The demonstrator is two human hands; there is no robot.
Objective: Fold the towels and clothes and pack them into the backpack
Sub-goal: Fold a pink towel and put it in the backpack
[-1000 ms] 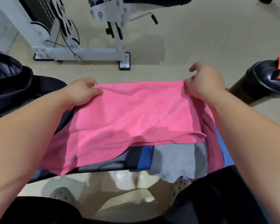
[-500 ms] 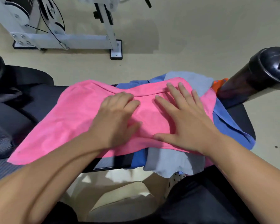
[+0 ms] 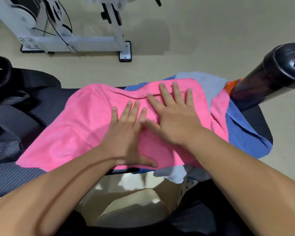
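1. Left hand [image 3: 126,133] and right hand [image 3: 174,120] lie flat, fingers straight, side by side, pressing the pink towel [image 3: 75,125].
2. It covers the surface [image 3: 253,114] centre, atop blue cloth [image 3: 242,133] and grey cloth [image 3: 209,84].
3. Bottle [image 3: 266,79] stands at 2 o'clock.

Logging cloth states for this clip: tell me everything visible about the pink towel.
The pink towel looks like soft microfibre with a hemmed far edge. It lies doubled over, slightly rumpled, across a black bench, atop a blue cloth and a grey cloth. The left hand and right hand press flat on it, fingers straight.
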